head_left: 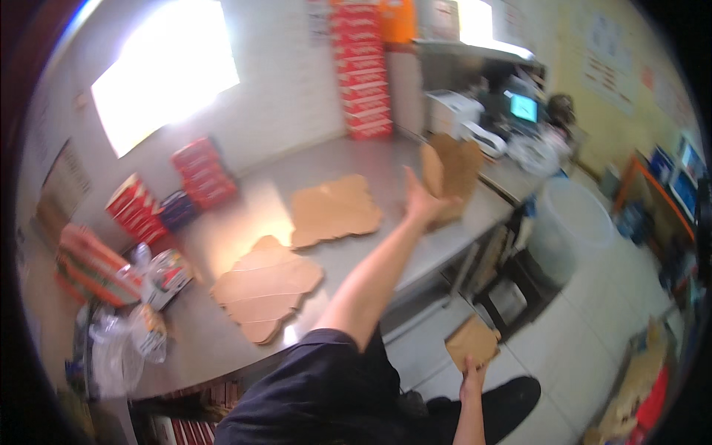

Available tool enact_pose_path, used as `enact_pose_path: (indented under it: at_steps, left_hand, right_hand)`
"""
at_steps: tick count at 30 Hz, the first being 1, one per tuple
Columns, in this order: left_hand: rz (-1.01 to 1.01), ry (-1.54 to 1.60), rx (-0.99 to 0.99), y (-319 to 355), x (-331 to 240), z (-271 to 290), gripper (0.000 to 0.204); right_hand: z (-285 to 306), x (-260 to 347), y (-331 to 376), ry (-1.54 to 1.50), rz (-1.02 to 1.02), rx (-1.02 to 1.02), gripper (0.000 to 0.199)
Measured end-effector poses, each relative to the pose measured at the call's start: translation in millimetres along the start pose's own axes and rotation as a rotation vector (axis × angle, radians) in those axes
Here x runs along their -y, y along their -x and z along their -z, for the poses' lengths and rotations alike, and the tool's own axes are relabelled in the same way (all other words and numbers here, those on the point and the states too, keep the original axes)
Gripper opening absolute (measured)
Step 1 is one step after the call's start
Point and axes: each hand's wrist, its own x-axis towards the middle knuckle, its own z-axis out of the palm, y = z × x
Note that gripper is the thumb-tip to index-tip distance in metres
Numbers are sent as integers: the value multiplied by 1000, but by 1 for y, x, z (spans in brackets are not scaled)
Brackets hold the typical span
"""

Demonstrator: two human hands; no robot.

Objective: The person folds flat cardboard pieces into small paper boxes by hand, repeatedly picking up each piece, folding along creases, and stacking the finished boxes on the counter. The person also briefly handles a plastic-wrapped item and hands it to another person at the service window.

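My left hand [426,202] reaches out over the far right of the metal table, thumb stretched away from the fingers. Its fingers lie against upright, folded brown cardboard [461,172]; no firm grip shows. Low on the right, away from the table, my right hand [472,378] is closed on the near edge of a small flat cardboard piece [472,341]. Two more lots of flat cardboard rest on the table: one with crease lines and a ragged outline [267,289], and behind it a plainer one [334,210].
Red boxes form a tall stack [362,74] against the wall. Red cartons [202,174] and plastic bags [119,352] line the table's left side. A translucent bin [567,230] and a dark stool [512,293] stand on the floor to the right, near a counter with a lit screen [523,107].
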Motion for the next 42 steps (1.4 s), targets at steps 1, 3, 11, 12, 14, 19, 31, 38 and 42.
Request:
enact_pose_path:
  at_steps: [1,3,11,12,14,19,31,38,42]
  left_hand:
    - [5,53,152,3,-20,-10,153]
    - [-138,146,174,-4,-13,-18,138]
    - [31,467,221,61,-19,21,111]
    - [81,545,327,81,-26,32,109]
    - [19,633,521,148,-24,54,111]
    - [329,705,965,289,40,114,110]
    - [300,620,1189,321,73,115,114]
    - [406,849,1250,328,85,103,116]
    - [395,861,1260,328,81,105,116]
  right_hand:
    - [14,1,-4,24,62,-17,91]
    - [9,1,-6,48,64,-15,93]
    - [26,-4,-21,14,116,-30,88]
    - [41,-1,-24,-23,127,-53,85]
    - [67,14,-18,-85,148,-143,82]
    - [52,71,14,40,303,-87,81]
    - [-16,188,73,449,356,74,99]
    - [-6,187,83,241,157,96,100]
    - [-10,188,82,400,162,168,106]
